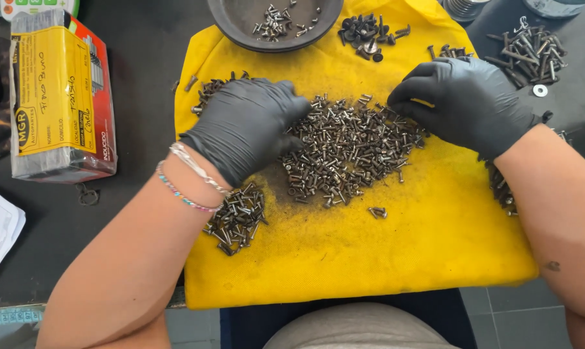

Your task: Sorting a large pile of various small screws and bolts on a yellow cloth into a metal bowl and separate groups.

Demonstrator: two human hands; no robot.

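Head view — gloved hands [247, 126] [464, 103] flank screw pile [347, 152].

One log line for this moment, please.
left hand: on screw pile | right hand: picking at pile edge | yellow cloth underneath

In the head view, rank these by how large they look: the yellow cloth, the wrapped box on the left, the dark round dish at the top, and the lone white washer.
1. yellow cloth
2. wrapped box
3. dark round dish, cut off by the frame, so its place below the box is unsure
4. white washer
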